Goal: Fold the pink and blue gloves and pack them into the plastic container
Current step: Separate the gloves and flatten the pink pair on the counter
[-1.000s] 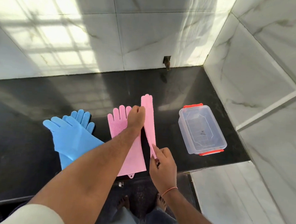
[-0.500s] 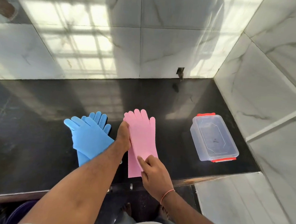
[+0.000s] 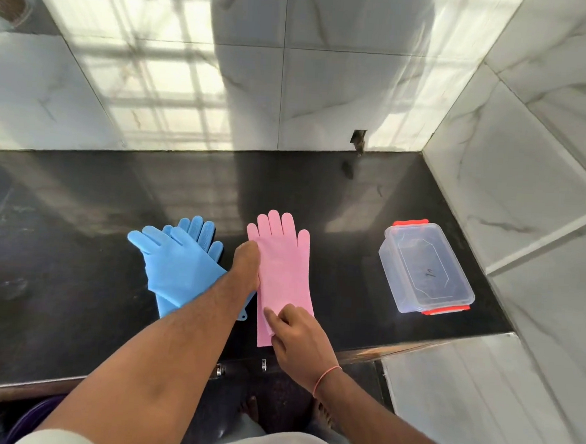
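Since a second ago, the pink glove that was standing on its edge between my hands has come down flat, and now both pink gloves (image 3: 283, 266) lie stacked as one pile, fingers pointing to the back wall, cuffs near the front edge of the black counter (image 3: 77, 243). Between the last two frames the pile has almost not moved.

My left hand (image 3: 246, 265) rests on the left edge of the pink pile, near the glove fingers. I see only its back, so I cannot tell if its fingers are curled or straight. My right hand (image 3: 295, 335) is at the cuff end; its thumb and forefinger pinch the corner of the upper pink layer, and the other fingers are bent under the hand.

Just to the left of the pink pile, the blue gloves (image 3: 179, 266) lie one over the other, a little crossed, with my left forearm passing over their right side. The blue cuffs reach toward the front edge.

Well apart on the right, near the right end of the counter, the plastic container (image 3: 425, 274) stands open, without a lid on it, transparent with red clips at its far and near ends. It is beside the marble side wall (image 3: 528, 167). I see no glove inside it.
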Available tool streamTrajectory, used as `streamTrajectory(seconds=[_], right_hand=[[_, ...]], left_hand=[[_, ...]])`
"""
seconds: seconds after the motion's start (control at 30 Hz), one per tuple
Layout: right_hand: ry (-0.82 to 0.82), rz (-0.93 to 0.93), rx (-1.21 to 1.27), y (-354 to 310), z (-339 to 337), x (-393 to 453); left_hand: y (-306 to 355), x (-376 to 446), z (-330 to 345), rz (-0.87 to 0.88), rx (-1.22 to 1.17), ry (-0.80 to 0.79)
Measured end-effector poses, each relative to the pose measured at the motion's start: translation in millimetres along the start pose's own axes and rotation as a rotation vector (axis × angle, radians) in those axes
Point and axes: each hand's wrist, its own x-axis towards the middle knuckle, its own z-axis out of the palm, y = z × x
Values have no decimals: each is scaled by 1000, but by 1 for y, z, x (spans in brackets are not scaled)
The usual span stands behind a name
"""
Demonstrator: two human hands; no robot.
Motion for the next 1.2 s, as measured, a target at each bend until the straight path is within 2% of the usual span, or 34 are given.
streamTrajectory(seconds=[0.13,0.23,0.3,0.43,0.5,0.57,0.7,0.83,0.93,1.2], right_hand=[[27,-30,-37,-1,1,4],[36,-56,-53,-1,3,4],[23,-73,-55,2,4,4],[-79,-66,-24,11,4,3],[-121,-8,19,15,1,1],[-62,108,58,21,-2,-3],[46,483,108,39,-12,-8],[-119,750,184,52,-19,-9],[-178,792,168,54,-20,-7],[-214,774,180,55,-22,-3]], left_hand=[[-6,1,-4,108,183,114],[-8,-4,-10,292,515,201],[-5,-7,-14,361,697,179],[-3,-7,-21,324,921,94],[-9,-15,-27,368,895,64],[-21,-30,-36,399,812,24],[-61,-61,-61,393,811,-85],[-91,-87,-73,471,876,-27],[-106,-102,-76,505,913,43],[-127,-113,-88,458,944,122]])
